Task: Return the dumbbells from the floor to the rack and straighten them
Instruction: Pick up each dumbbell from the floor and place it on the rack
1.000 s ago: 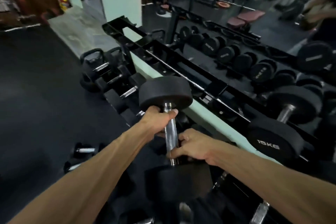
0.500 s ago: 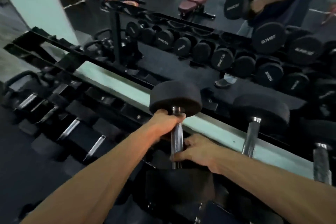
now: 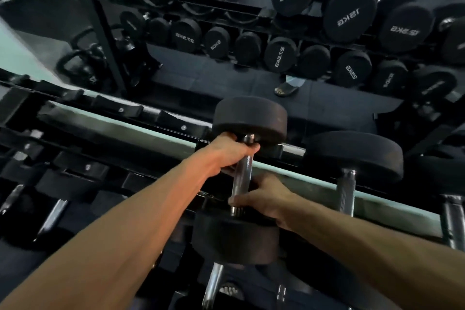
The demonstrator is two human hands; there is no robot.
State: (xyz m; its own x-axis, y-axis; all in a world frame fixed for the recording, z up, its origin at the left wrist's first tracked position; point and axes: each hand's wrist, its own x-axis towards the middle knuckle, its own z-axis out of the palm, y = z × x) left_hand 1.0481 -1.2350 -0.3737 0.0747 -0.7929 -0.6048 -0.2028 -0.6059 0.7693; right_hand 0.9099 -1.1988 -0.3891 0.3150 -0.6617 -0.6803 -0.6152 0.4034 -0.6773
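Both my hands, left hand [image 3: 230, 152] far, right hand [image 3: 261, 199] near, clench the dumbbell [image 3: 242, 178] handle, steadying it over the rack [image 3: 161, 118].

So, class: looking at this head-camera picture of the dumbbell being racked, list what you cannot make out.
- Dumbbell weight label: head view shows only the heads' rims, end faces turned away.
- Whether its near head rests in the rack: hidden by that head and the right hand.
- Left hand grip: fingers partly hidden behind the handle.
- Left rack slots: blurred, dark.
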